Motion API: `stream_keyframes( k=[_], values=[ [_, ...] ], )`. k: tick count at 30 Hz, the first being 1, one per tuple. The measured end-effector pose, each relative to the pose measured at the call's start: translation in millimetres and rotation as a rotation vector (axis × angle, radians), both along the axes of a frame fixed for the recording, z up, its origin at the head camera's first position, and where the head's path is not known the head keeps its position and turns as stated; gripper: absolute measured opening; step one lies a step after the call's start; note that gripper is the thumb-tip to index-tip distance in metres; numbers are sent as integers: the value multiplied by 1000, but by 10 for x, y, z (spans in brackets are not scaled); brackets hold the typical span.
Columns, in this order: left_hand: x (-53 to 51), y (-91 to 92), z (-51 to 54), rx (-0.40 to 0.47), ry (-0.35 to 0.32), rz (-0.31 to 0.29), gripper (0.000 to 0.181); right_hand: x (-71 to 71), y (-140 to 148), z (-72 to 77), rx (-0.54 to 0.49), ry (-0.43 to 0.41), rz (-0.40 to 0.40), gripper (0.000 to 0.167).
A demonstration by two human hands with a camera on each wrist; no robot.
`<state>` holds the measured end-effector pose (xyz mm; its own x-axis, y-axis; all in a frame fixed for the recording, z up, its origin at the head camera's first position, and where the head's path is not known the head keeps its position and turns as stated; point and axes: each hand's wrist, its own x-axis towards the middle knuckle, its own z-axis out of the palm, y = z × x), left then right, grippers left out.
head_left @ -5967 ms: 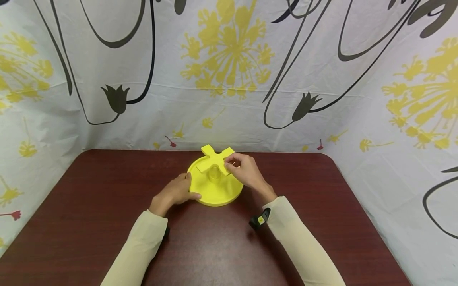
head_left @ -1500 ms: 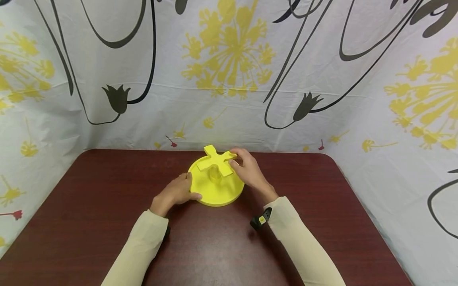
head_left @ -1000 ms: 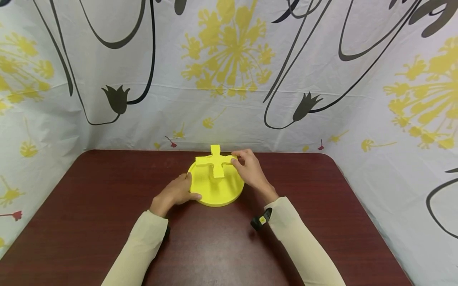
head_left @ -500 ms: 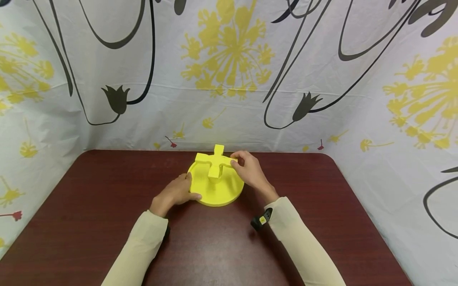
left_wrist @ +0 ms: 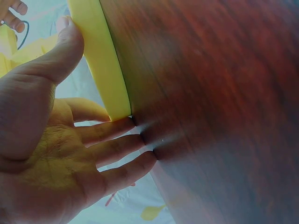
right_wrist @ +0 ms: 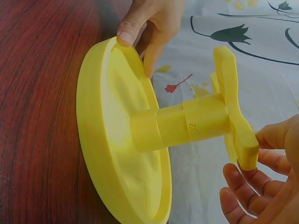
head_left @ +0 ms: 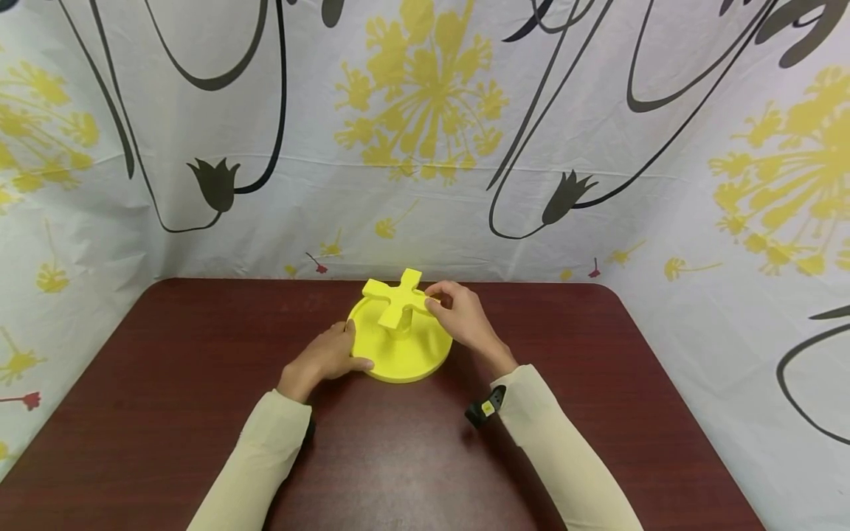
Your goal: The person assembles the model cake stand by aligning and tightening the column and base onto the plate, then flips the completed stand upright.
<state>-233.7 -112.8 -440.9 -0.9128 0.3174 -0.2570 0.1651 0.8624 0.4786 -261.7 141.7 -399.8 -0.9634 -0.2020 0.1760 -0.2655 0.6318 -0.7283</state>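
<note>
On the table stands a yellow round base (head_left: pixel 405 363) with a raised rim. A yellow column (right_wrist: pixel 205 119) marked "32" rises from its middle, topped by a yellow four-armed cross handle (head_left: pixel 400 297). My left hand (head_left: pixel 324 355) holds the base's left edge, its thumb over the rim. In the left wrist view its lower fingers (left_wrist: pixel 117 147) lie nearly straight, with tips at the tabletop. My right hand (head_left: pixel 463 317) pinches the end of one handle arm between thumb and fingers. The right wrist view shows the other fingers loosely bent below that arm.
A dark red-brown wooden table (head_left: pixel 398 457) carries the yellow piece near its far edge. A white cloth (head_left: pixel 425 228) with printed yellow flowers and dark tulips hangs behind and at the sides. A black band (head_left: pixel 485 407) is on the right wrist.
The cross handle has turned clockwise as seen from above, with my right fingertips following its arm slightly toward me. The base and my left hand have stayed in place.
</note>
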Motion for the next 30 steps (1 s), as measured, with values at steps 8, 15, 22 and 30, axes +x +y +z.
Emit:
stream_keyframes(
  k=[8, 15, 22, 30],
  values=[
    [0, -4, 3, 11, -1, -1, 98, 0, -12, -5, -24, -13, 8, 16],
    [2, -2, -3, 8, -6, 3, 98, 27, -22, 14, -23, -5, 29, 14],
    [12, 0, 11, 5, -6, 1, 98, 32, -40, 13, -21, -4, 53, 13],
    [7, 2, 9, 5, -2, -1, 97, 36, -58, 8, -17, -1, 63, 12]
  ],
)
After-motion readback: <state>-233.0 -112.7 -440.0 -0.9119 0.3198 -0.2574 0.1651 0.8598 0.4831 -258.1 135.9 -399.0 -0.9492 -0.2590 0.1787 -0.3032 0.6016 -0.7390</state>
